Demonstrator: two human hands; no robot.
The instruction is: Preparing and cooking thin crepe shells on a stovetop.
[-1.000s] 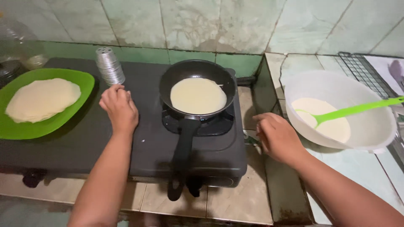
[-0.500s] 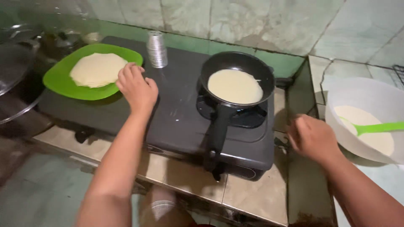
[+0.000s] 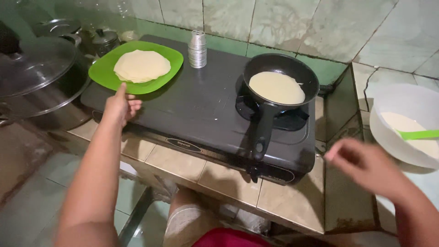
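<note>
Green plate (image 3: 104, 73) of stacked flatbreads (image 3: 141, 66), at the stove's (image 3: 201, 110) far-left corner, is being touched at its near rim by the left hand (image 3: 120, 106), grip released. Right hand (image 3: 366, 167), blurred, grip released, is being held near the white batter bowl (image 3: 393, 103). A pancake is lying in the black pan (image 3: 280, 73).

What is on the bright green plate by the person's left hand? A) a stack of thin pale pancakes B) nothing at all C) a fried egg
A: the stack of thin pale pancakes lies on the bright green plate, beside the left hand.
</note>
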